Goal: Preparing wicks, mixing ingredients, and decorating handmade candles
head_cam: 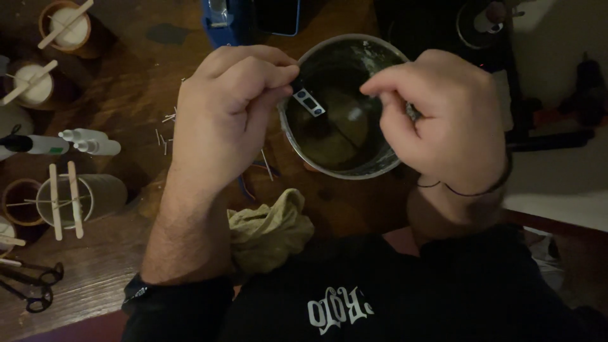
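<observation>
Metal pot (345, 107) holds dark liquid just below our fingers. Our left hand (225, 117) pinches a slim black probe (307, 100) with a pale tag over the pot; our right hand (443, 120) curls shut at its rim, on what we cannot tell. Left of the fingers on the wooden counter (139, 101) stand jars (63, 25) with sticks across. A rag (269, 228) lies below.

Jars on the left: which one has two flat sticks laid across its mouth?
The grey jar nearest the left hand; the two jars farther back carry one stick each.
</observation>
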